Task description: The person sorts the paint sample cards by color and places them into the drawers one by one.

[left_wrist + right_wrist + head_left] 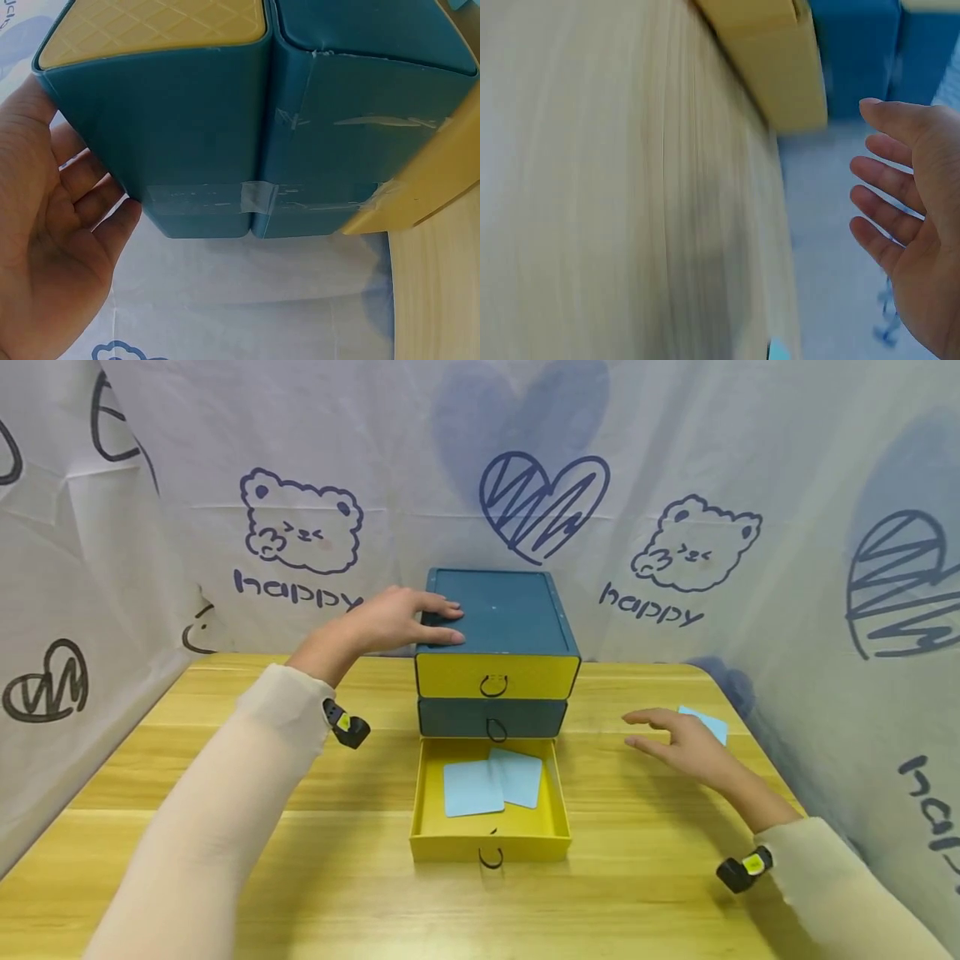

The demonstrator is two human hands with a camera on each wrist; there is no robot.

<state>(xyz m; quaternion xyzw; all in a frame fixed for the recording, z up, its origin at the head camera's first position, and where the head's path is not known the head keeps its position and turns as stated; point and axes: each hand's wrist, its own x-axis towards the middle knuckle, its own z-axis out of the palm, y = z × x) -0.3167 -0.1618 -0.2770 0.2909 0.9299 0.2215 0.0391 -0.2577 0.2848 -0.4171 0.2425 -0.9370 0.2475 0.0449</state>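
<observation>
A small drawer cabinet (498,610) with a dark teal top stands on the table. Its yellow bottom drawer (450,850) is pulled out, and two light blue cards (472,789) lie overlapping inside. My left hand (393,620) rests on the cabinet's top at the left edge, fingers extended. From the left wrist view, the fingers lie along the cabinet's edge beside its teal side (165,127). My right hand (690,747) hovers over the table to the right of the cabinet, holding nothing, fingers loosely bent. Just behind it lies another light blue card (708,725), partly hidden.
Above the pulled-out drawer sit a teal middle drawer (442,718) and a yellow top drawer (450,677), both pushed in, with dark loop pulls. A printed white cloth (420,477) hangs behind and beside the wooden table (345,877).
</observation>
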